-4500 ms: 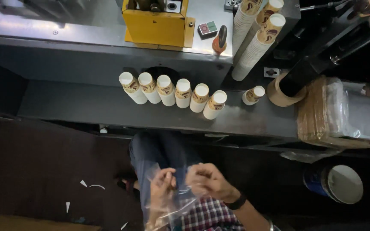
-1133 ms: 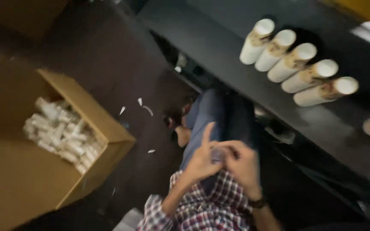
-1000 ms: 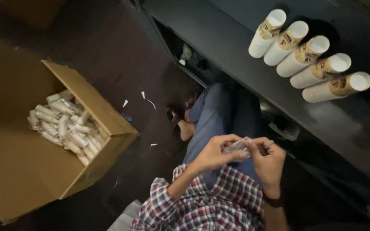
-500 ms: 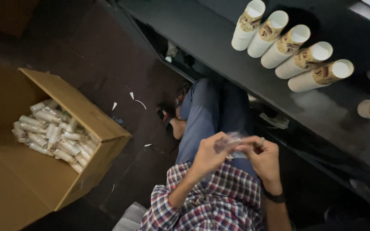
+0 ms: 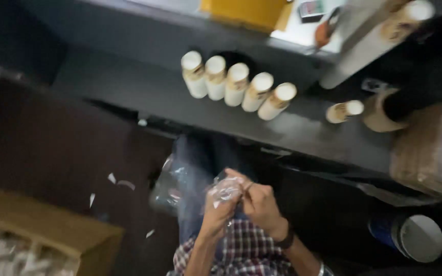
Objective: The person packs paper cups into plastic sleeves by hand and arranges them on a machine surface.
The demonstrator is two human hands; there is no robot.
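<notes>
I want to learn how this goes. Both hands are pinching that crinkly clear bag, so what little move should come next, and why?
Probably pull the clear plastic bag open wider. The left hand and right hand both grip its bunched top over the lap, and nothing shows inside it yet.

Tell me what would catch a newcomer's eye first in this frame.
Likely the row of five white-capped tubes lying side by side on the dark bench at top centre. Below it, the left hand and right hand meet over the lap, both pinching a crumpled piece of clear plastic film. At bottom left, an open cardboard box shows pale rolls inside, blurred.
</notes>
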